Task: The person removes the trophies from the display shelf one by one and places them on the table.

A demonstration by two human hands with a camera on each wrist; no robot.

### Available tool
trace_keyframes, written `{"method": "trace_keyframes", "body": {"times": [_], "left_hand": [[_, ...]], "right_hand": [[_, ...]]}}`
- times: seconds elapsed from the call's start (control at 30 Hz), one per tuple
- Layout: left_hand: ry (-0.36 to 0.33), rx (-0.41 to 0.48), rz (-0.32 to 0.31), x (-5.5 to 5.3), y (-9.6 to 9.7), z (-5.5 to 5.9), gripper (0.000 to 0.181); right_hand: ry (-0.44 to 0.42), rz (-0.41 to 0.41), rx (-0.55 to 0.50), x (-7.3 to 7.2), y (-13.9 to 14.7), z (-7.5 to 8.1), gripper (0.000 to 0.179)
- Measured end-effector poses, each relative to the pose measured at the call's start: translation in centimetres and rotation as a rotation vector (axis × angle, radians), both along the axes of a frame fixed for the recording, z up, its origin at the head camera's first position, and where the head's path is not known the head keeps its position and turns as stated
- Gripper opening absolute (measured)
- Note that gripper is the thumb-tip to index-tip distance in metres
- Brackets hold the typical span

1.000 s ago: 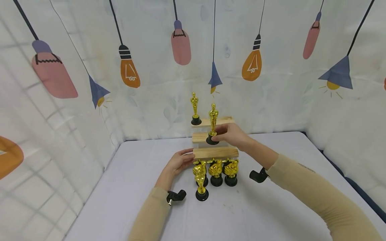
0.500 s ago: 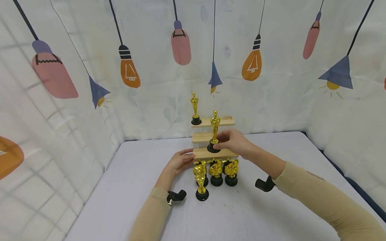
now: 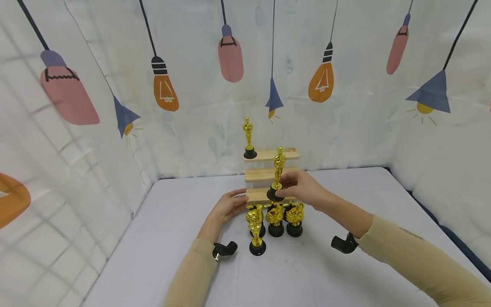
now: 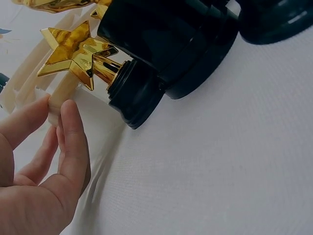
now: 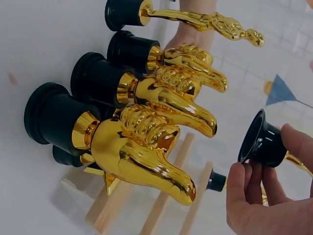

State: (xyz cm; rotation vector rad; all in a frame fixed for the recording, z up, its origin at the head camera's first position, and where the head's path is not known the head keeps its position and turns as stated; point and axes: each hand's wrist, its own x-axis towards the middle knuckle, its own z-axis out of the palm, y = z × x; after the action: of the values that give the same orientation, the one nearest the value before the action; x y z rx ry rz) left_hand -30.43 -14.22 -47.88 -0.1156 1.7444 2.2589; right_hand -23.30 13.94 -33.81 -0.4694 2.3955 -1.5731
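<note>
My right hand [image 3: 307, 189] pinches the black base of a gold figure trophy [image 3: 279, 166]. The trophy is upright, its base overlapping the lowest step of a wooden tiered stand [image 3: 264, 174] in the head view. From the right wrist, the underside of that black base [image 5: 268, 147] shows between thumb and fingers. My left hand [image 3: 229, 206] holds the left end of the lowest step, thumb and fingertips on the wood [image 4: 61, 98] in the left wrist view. Another figure trophy [image 3: 248, 135] stands at the left end of the top step.
Before the stand is a row of gold thumbs-up trophies [image 3: 275, 216] on black bases. Star trophies [image 4: 78, 51] stand close behind them, partly hidden. One more figure trophy [image 3: 256, 234] stands in front at the left. A white cloth covers the table [image 3: 184, 200]; a lamp-patterned curtain [image 3: 199, 140] hangs behind.
My right hand has lowered the figure trophy and brought it slightly right, from in front of the middle step to the lowest one. My left hand stays at the stand's left end.
</note>
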Motion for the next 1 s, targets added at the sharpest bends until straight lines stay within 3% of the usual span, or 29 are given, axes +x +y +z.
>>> {"method": "trace_keyframes", "body": {"times": [0.6, 1.0], "left_hand": [[0.017, -0.008, -0.003, 0.0, 0.1, -0.1, 0.049], [0.02, -0.015, -0.003, -0.1, 0.0, -0.3, 0.048]], "right_hand": [[0.075, 0.042, 0.0, 2.3, 0.5, -0.8, 0.036], [0.051, 0.018, -0.002, 3.6, 0.3, -1.9, 0.035]]}}
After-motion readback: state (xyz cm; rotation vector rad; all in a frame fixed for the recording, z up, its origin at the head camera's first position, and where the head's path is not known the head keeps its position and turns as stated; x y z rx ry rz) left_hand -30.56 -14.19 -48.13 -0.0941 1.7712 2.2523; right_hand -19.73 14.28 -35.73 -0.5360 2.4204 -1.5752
